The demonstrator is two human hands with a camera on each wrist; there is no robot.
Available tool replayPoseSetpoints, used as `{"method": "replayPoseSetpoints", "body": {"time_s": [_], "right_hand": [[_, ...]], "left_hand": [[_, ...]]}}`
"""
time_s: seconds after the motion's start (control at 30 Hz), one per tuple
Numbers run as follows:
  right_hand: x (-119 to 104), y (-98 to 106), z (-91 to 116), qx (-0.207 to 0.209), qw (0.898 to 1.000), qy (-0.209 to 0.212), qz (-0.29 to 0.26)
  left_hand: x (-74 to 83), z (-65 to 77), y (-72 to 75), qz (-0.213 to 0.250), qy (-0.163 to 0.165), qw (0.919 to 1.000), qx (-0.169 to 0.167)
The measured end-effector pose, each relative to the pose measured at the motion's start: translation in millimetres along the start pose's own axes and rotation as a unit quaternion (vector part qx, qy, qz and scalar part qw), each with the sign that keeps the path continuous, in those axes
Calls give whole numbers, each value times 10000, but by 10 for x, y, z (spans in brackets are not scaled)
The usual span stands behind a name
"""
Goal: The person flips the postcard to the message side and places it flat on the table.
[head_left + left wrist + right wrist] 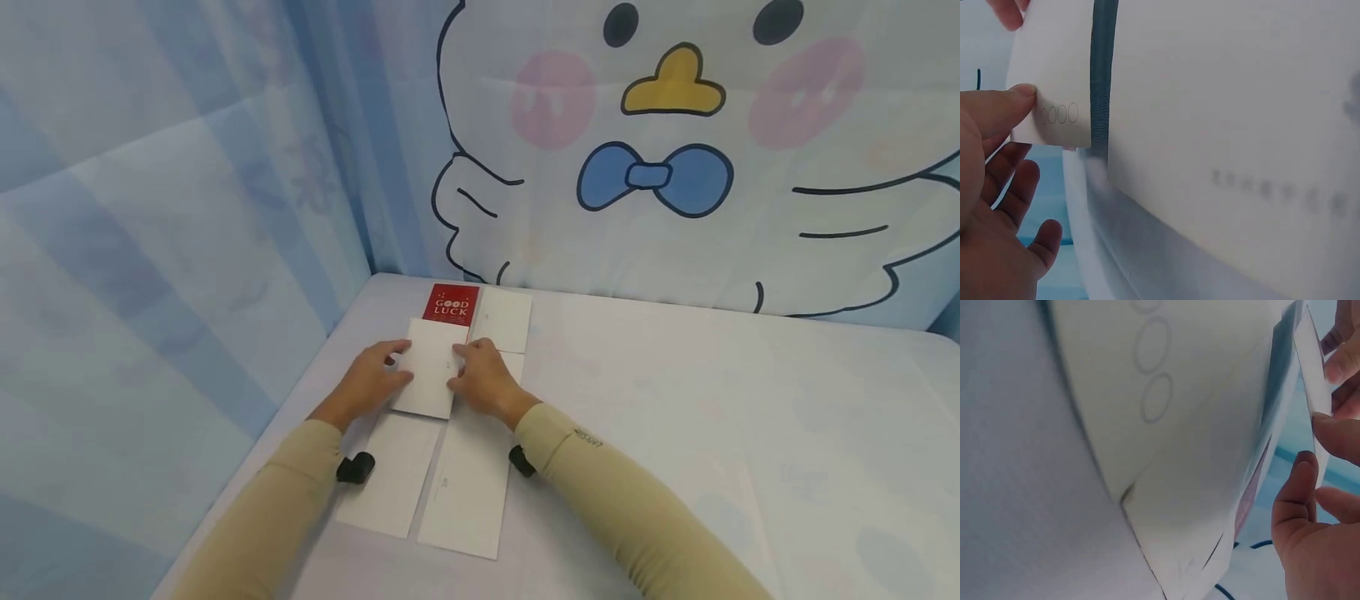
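Note:
A white postcard (426,367), printed with a row of small circles, is held up between both hands, tilted above the table. My left hand (367,379) pinches its left side; in the left wrist view the thumb (1007,106) lies on its face, with other fingers spread below. My right hand (486,379) grips the right edge between thumb and fingers, as the right wrist view also shows. Behind the held card lies a red card (452,303) reading "GOOD LUCK", partly covered by it in the head view.
A white card (504,321) lies at the back, right of the red one. Nearer, white cards lie in two columns, one at the left (393,475) and one at the right (468,492). A patterned curtain (187,208) hangs along the table's left and back edges.

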State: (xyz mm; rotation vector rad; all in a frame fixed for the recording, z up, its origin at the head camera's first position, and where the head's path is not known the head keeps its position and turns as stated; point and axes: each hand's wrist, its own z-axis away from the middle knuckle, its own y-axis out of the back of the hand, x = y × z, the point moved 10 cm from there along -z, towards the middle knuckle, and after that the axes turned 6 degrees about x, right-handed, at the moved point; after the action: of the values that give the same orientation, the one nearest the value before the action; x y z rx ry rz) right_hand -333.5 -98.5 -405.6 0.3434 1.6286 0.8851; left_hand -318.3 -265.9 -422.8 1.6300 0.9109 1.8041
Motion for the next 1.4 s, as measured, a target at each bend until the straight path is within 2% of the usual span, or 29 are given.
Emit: {"method": "replayPoseSetpoints", "body": {"time_s": [0.23, 0.53, 0.67, 0.9, 1.03, 1.27, 1.4], "right_hand": [[62, -81, -39, -198, 9992, -145, 327], [83, -184, -35, -498, 9928, -103, 1086], [73, -186, -37, -557, 9911, -75, 1203], [59, -234, -16, -795, 9870, 82, 1396], [68, -245, -11, -837, 9851, 94, 1500], [48, -221, -19, -803, 9821, 245, 1685], [27, -231, -9, -919, 9799, 376, 1731]], "left_hand": [[-33, -48, -83, -128, 110, 9996, -237], [-63, -38, -130, -401, 293, 9981, -368], [-75, -43, -129, -437, 327, 9976, -419], [-95, -63, -159, -630, 158, 9963, -554], [-110, -60, -169, -788, 170, 9951, -580], [-50, -43, -197, -1179, -108, 9904, -715], [-106, -31, -219, -1010, 159, 9917, -774]]}}
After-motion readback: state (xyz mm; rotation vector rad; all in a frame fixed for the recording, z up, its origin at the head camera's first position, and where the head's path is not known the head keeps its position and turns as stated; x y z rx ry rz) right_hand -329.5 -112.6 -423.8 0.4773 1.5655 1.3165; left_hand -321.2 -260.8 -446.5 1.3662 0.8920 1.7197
